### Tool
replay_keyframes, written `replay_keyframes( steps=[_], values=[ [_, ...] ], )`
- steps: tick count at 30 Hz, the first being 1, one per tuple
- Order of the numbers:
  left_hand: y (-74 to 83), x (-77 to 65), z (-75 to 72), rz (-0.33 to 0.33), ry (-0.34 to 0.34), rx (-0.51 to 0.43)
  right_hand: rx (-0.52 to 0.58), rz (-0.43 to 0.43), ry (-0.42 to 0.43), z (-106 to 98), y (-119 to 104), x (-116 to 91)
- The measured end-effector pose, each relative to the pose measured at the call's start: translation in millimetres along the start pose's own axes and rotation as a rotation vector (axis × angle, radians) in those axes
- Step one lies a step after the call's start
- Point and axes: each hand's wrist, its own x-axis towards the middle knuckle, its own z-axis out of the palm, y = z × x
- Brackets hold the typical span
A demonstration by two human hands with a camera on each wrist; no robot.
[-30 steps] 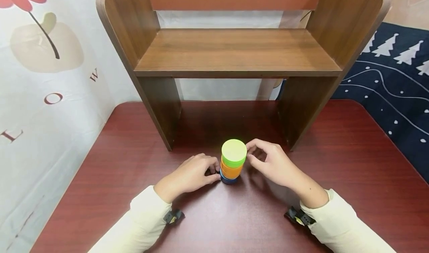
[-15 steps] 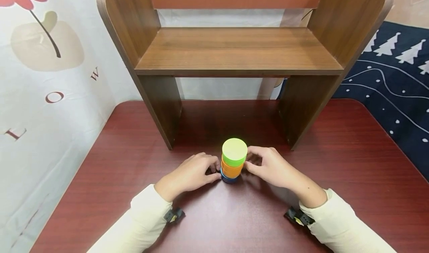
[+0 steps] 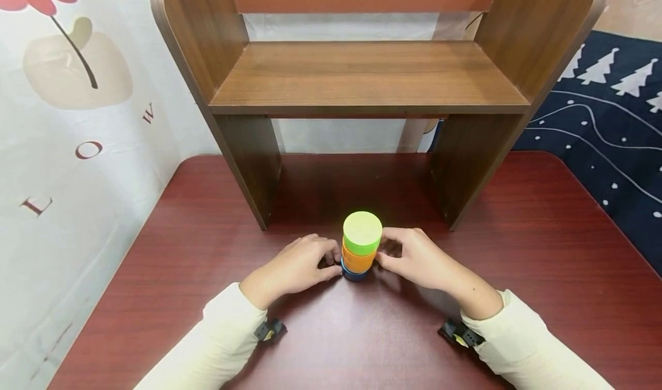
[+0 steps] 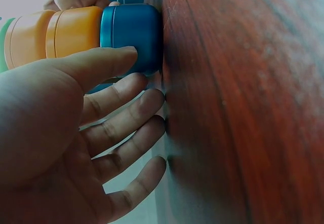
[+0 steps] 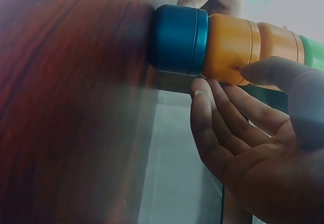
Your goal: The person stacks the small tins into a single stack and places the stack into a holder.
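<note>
An upright stack of round cups stands on the table between both hands. At its bottom is a metallic blue cup (image 4: 134,36), then an orange cup (image 5: 227,44), a paler orange cup (image 5: 283,46) and a green top piece (image 3: 362,232). My left hand (image 3: 297,265) holds the blue cup low down, thumb and index finger at its side; the other left fingers point toward the tabletop. On the opposite side, my right hand (image 3: 421,258) holds the stack higher up, its thumb (image 5: 268,72) on the lower orange cup and its fingers partly behind the stack.
A brown wooden shelf unit (image 3: 362,77) stands behind the stack, its two side panels resting on the dark red table (image 3: 331,344). Printed cloths hang at the left (image 3: 98,195) and right. A black strap device (image 3: 270,331) sits at each wrist.
My right hand has shifted slightly left and closed in on the stack, its fingers and thumb now at the cups. The left hand and stack stay in place.
</note>
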Motion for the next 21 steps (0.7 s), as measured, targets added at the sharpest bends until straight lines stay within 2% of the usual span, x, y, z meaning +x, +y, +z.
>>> replay_keyframes(
  steps=[21],
  values=[
    [0.6, -0.5, -0.6, 0.002, 0.001, 0.015, -0.001, 0.004, -0.011, 1.9, -0.4, 0.7]
  ],
)
